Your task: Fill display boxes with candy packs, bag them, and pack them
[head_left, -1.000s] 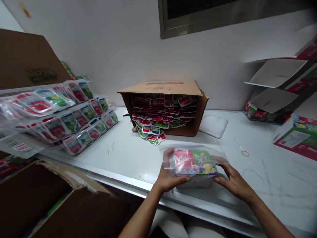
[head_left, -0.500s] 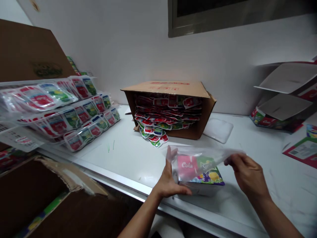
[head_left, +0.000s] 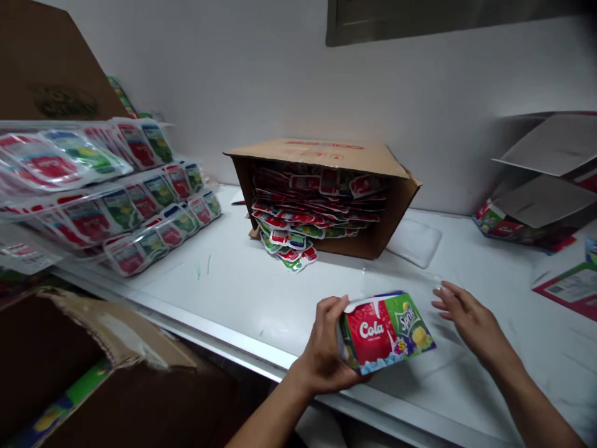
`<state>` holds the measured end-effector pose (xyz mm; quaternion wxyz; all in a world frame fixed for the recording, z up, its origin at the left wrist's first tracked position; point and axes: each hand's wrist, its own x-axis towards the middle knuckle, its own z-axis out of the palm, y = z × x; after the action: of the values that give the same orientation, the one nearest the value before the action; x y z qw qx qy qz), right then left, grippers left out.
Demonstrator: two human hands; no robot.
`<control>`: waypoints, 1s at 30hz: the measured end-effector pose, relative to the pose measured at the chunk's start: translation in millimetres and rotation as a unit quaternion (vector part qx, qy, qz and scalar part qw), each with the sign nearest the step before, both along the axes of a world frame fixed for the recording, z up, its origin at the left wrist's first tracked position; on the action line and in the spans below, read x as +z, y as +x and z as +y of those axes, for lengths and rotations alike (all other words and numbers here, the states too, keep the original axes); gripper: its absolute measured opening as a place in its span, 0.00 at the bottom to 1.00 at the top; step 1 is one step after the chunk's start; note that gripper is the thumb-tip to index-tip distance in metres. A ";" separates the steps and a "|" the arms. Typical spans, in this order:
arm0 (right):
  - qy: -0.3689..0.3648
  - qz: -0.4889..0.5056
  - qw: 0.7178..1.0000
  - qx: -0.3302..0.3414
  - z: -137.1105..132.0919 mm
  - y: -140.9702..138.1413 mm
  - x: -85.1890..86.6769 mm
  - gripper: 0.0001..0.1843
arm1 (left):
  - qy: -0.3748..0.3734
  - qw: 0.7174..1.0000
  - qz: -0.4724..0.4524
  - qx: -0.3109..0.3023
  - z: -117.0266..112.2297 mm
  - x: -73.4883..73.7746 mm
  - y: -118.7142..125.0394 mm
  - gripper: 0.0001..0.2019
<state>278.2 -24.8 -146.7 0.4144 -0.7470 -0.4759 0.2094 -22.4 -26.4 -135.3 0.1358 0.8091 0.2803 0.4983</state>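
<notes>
My left hand (head_left: pixel 324 348) grips the left end of a small printed box (head_left: pixel 387 331), red with "Cola" on one half and green on the other, tilted up off the white table (head_left: pixel 242 292). My right hand (head_left: pixel 466 318) hovers just right of the box with fingers spread, touching a thin clear plastic sheet (head_left: pixel 448 348) that lies flat on the table under and beside the box. Nothing is held in the right hand.
A cardboard carton (head_left: pixel 326 193) on its side at the back spills red and green sachets. Stacked trays of sachet packs (head_left: pixel 107 199) fill the left. An open brown carton (head_left: pixel 93 379) stands below the table's edge. Flat printed box blanks (head_left: pixel 536 205) lie at the right.
The clear plastic bag that covered the box has come off and lies flat. My left hand has tipped the box upward; my right hand has let go of the plastic and opened.
</notes>
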 end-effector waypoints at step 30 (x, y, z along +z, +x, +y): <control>0.060 0.399 0.912 0.072 -63.5 -137.0 -28.2 0.29 | -0.260 0.834 0.470 0.127 32.1 60.7 49.5 0.44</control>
<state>141.2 -88.3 -174.9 0.5977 -0.5385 -0.3356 0.4900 27.0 5.7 -74.7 0.1286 0.8382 0.5295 -0.0205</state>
